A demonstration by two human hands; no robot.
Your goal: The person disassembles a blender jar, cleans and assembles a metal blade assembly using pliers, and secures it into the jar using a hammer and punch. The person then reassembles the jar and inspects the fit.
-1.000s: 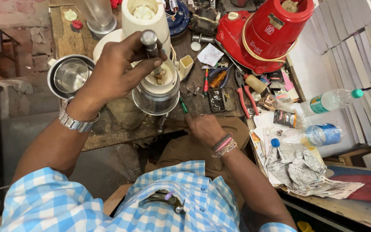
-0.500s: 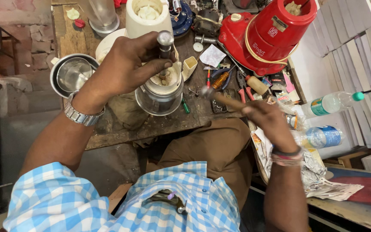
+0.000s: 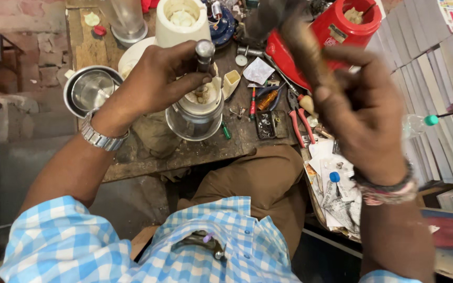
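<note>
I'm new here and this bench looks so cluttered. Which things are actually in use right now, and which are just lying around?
In use:
left hand gripping a metal rod set on the mixer part
right hand raised with a wooden-handled tool

Lying about:
red-handled pliers
red appliance base
steel bowl
clear jar

Shiny metal rod [image 3: 205, 51], matt worn wooden handle [image 3: 310, 55], rough wooden bench [image 3: 195, 152], glossy red plastic housing [image 3: 336, 31].

left hand [image 3: 158, 78]: fingers curled, gripping | right hand [image 3: 360, 118]: raised, fist closed
</note>
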